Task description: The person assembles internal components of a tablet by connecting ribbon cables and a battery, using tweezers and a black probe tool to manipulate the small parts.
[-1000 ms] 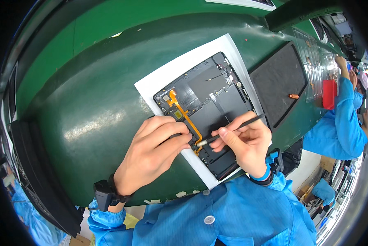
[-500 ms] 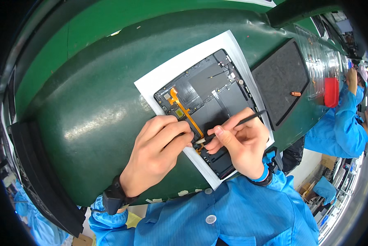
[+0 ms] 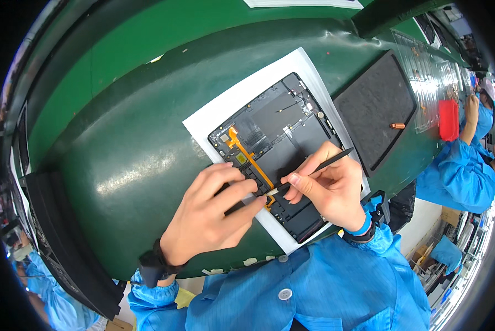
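Note:
A tablet-like device [image 3: 308, 141] with its dark inside bared lies tilted on white sheets. An orange flat ribbon cable [image 3: 251, 159] runs down its left part. My right hand [image 3: 333, 190] pinches a slim black stick tool [image 3: 335, 159]; its pale tip meets the cable's lower end. On the left edge of the device rests my left hand [image 3: 211, 212], fingers bent and apart, one fingertip close to the tool's tip. Something dark shows under these fingers, too hidden to name. The left thumb cannot be seen.
White sheets [image 3: 203, 129] lie under the device on a green mat [image 3: 131, 121]. To the right are a black tray [image 3: 371, 105] with a small copper-coloured piece [image 3: 397, 126], clear plastic trays [image 3: 421, 83] and a red box [image 3: 449, 119]. A co-worker in blue [image 3: 460, 171] sits beyond.
My left hand's fingers have spread, with one reaching toward the tool's tip. The right hand keeps its grip on the stick tool, the tip still at the cable. The whole view has shifted slightly.

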`<state>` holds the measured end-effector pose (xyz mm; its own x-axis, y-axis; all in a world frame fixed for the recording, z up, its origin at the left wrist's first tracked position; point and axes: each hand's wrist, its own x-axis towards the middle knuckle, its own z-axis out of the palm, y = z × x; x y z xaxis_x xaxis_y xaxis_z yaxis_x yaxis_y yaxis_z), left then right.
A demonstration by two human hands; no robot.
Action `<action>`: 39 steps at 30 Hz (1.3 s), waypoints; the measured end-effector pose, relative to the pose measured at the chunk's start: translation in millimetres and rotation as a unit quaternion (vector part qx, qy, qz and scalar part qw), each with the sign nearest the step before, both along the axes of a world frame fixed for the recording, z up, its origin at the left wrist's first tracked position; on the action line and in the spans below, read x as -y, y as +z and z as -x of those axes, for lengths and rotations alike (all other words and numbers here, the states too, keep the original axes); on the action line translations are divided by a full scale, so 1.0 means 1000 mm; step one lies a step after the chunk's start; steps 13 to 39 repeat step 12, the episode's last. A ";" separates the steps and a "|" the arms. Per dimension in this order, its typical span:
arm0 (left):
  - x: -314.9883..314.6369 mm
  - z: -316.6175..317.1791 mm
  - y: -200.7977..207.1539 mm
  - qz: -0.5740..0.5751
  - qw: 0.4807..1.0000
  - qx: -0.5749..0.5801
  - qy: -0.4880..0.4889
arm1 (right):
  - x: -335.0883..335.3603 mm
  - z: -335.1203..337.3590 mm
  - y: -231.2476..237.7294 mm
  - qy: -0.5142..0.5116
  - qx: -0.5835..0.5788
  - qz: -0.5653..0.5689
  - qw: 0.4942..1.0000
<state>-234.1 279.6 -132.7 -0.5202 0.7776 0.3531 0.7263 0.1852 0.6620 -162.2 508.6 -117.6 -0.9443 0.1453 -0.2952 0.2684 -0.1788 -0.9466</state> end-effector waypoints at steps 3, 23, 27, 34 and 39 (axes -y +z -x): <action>0.000 -0.010 0.007 0.095 0.989 -0.116 -0.005 | 0.000 -0.005 0.000 0.003 -0.015 -0.051 0.999; 0.006 -0.021 -0.003 0.065 0.993 -0.038 0.095 | -0.002 -0.006 0.005 0.068 -0.105 -0.178 0.976; 0.006 -0.021 -0.003 0.065 0.993 -0.038 0.095 | -0.002 -0.006 0.005 0.068 -0.105 -0.178 0.976; 0.006 -0.021 -0.003 0.065 0.993 -0.038 0.095 | -0.002 -0.006 0.005 0.068 -0.105 -0.178 0.976; 0.006 -0.021 -0.003 0.065 0.993 -0.038 0.095 | -0.002 -0.006 0.005 0.068 -0.105 -0.178 0.976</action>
